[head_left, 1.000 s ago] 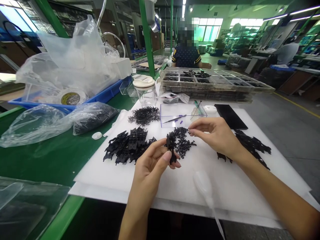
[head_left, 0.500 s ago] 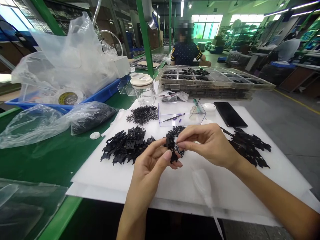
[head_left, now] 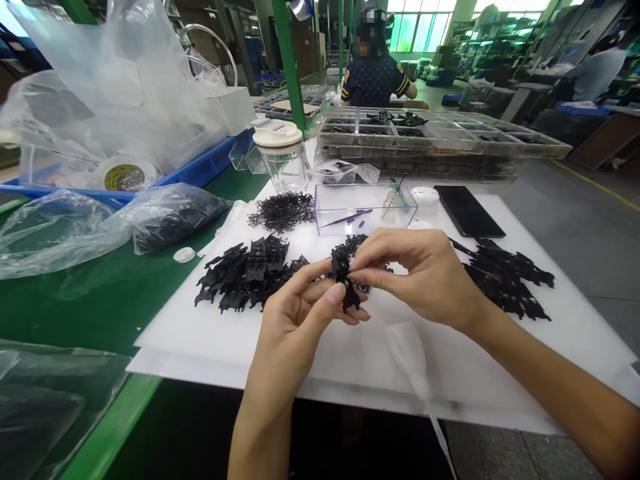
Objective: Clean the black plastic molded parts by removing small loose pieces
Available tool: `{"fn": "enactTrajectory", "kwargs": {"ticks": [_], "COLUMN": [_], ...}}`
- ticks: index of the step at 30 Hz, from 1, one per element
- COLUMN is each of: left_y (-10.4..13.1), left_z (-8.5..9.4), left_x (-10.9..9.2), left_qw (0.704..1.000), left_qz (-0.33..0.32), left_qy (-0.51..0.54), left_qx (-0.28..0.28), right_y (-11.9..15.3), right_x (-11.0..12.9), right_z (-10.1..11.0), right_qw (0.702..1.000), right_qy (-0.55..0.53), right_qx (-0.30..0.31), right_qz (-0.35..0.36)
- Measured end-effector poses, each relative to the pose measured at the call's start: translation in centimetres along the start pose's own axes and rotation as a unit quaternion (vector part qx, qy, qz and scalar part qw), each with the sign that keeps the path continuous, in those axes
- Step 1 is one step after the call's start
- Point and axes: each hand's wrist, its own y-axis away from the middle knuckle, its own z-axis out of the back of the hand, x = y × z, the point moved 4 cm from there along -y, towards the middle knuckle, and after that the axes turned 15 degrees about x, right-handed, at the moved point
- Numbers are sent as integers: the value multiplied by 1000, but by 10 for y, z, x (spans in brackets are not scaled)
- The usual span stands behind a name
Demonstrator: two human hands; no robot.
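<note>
We look down on a green workbench [head_left: 65, 307] partly covered by a white sheet [head_left: 195, 350]. At left, a blue tray [head_left: 210, 158] overflows with clear plastic bags [head_left: 145, 93] and a roll of tape [head_left: 125, 177]. Beyond the sheet's middle stand stacked, clear divided trays [head_left: 450, 148]; several compartments of the top one hold black pieces. Our left hand [head_left: 295, 313] and right hand [head_left: 425, 273] meet over the sheet. Beside the blue tray lies a clear bag [head_left: 177, 217] of black contents. Flat black parts lie in a left pile [head_left: 250, 270] and a right pile [head_left: 515, 277]. A clear, purple-edged box [head_left: 317, 212] holds a slim pointed tool [head_left: 347, 218] and purple bits. Near it stands a clear tumbler [head_left: 285, 167] with a cream lid, behind a heap of wiry black pieces [head_left: 283, 210]. Smallest, above the sheet, is one black part [head_left: 351, 297], clamped between our left thumb and fingers; our right thumb and forefinger are pressed together against it, and we cannot tell whether they pinch anything.
</note>
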Motion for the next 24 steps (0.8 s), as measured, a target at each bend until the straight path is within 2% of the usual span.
{"fn": "enactTrajectory", "kwargs": {"ticks": [6, 24], "left_y": [-1, -1], "left_z": [-3, -5], "left_x": [-3, -6], "left_qw": [1000, 998], "left_qz": [-20, 3], "left_qy": [21, 46], "left_qx": [11, -46], "right_y": [-1, -1], "right_x": [1, 4], "right_z": [0, -2], "right_qw": [1000, 999], "right_qy": [11, 35], "right_qx": [0, 7], "right_qz": [10, -22]}}
